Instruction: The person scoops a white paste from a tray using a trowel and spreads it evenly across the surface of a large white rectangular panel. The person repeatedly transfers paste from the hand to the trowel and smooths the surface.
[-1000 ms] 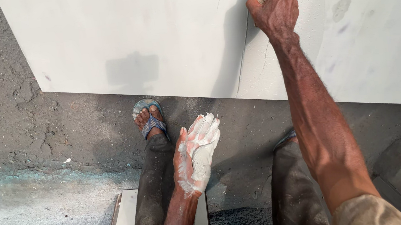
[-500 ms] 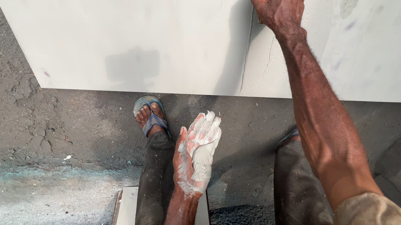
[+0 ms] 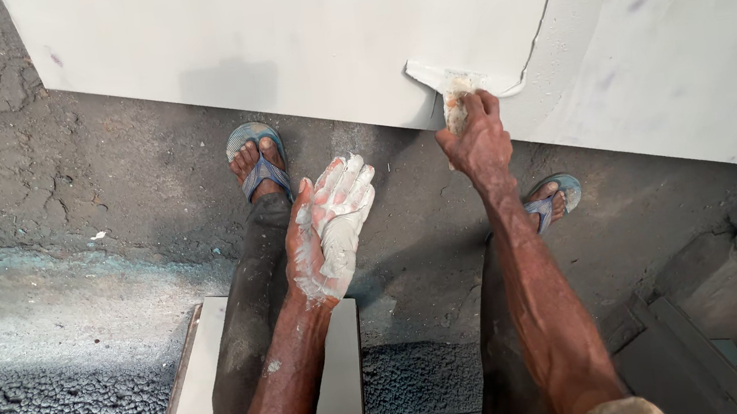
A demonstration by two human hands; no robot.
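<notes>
My right hand (image 3: 474,137) grips the handle of a putty knife (image 3: 452,86), whose wide blade lies across the seam near the lower edge of two white panels (image 3: 294,40). The seam (image 3: 546,16) runs up and to the right between the panels. My left hand (image 3: 331,230), smeared with white putty, hangs with fingers apart and palm up above my left leg, holding nothing but a coat of paste. My feet in blue sandals (image 3: 257,160) stand on the dark ground below the panels.
Rough dark ground (image 3: 60,177) spreads to the left, with a pale dusty strip (image 3: 56,307) below it. A white board (image 3: 201,402) lies under my left leg. Grey slabs (image 3: 698,336) sit at the lower right.
My right hand has drawn the putty knife down along the seam from the top of the view to the panels' lower edge. The left hand has stayed in place.
</notes>
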